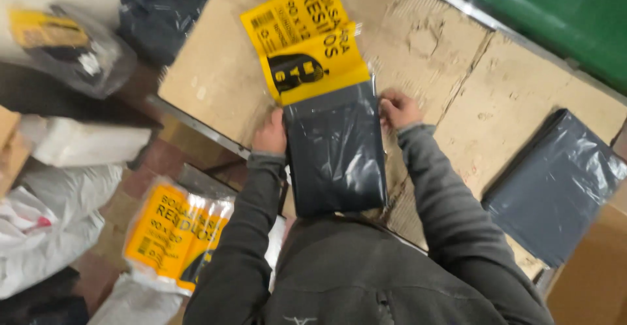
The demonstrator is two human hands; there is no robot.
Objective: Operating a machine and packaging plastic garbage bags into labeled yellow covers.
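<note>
So in the middle of the frame there's a flat pack of dark grey plastic bags [336, 158] in a clear wrapper, lying on a desk [496, 96] covered with worn cardboard sheets. A yellow printed label sheet [307, 37] sits at its top end, partly folded, with black lettering and a dark figure on it.

The left hand [270, 134] is at the pack's left edge, up near where the yellow sheet ends, fingers curled and pressed together on the edge. Looks like a pinch on the wrapper, but the fingertips are hidden, so I can't tell for sure. The right hand [398, 108] is at the upper right edge, fingers bunched, and seems to be nipping the clear film there.

Handling-wise, my guess: it's light-ish but floppy, a soft stack that'll sag if lifted from one end. The film looks glossy, so probably slippery, and the bags could slide around inside. Holding both side edges, like the hands are placed now, seems the sensible spot. Nothing fragile, though the film might tear if yanked.

Around it: another stack of grey bags [555, 184] lies at the right of the frame, well apart. Lower left, off the desk, there's a finished pack with a yellow label [173, 230], and a white sack [46, 233] beside it. Upper left has one more wrapped pack [68, 47] and a dark bundle [163, 8].
</note>
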